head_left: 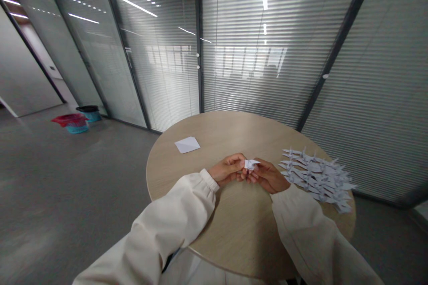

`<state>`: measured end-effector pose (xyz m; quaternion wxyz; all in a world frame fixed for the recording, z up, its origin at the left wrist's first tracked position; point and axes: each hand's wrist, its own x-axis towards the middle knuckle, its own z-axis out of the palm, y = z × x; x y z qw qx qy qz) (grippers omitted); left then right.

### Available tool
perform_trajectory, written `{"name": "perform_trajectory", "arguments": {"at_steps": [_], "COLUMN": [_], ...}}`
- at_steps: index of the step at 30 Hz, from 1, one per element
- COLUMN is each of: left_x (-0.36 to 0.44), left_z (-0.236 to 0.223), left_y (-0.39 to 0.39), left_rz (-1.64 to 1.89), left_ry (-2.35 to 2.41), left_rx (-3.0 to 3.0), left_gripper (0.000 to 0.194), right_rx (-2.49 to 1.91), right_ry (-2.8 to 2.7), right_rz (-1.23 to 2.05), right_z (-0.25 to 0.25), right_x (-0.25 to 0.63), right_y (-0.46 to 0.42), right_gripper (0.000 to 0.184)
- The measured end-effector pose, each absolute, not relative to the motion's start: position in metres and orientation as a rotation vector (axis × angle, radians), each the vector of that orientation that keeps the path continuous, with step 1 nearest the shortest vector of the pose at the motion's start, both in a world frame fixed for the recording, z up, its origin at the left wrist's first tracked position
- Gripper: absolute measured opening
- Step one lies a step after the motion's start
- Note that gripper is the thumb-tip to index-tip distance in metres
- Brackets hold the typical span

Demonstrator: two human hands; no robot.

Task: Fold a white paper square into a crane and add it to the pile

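Both my hands meet over the middle of a round wooden table [234,227]. Between them is a small folded white paper piece [250,164]. My left hand [229,170] pinches its left side with curled fingers. My right hand [267,176] grips its right side, fingers closed on it. Cream sleeves cover both arms. The paper sits just above the tabletop.
A pile of several folded white paper cranes [316,177] lies on the table's right side. A small stack of white paper squares [187,144] lies at the far left of the table. Glass walls with blinds stand behind. Two bins [80,120] sit on the floor at far left.
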<state>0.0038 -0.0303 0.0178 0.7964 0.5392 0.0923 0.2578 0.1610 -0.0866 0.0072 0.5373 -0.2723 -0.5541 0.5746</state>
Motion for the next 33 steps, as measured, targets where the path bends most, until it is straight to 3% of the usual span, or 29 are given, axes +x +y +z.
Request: {"name": "perform_trajectory", "arguments": {"at_steps": [12, 33], "left_x": [0.0036, 0.0000], "left_z": [0.0219, 0.0193], "left_y": [-0.0292, -0.0244], "left_rz": [0.558, 0.544], "left_ry": [0.148, 0.146], "left_rx": [1.113, 1.129], "left_gripper": [0.029, 0.036], "right_rx": [-0.559, -0.647], "right_ry": [-1.274, -1.365], "right_rz": [1.361, 1.309], "right_z": [0.0108, 0.0139], "right_x": [0.1618, 0.1648], "right_y": [-0.0876, -0.0878], "right_gripper": [0.017, 0.025]}}
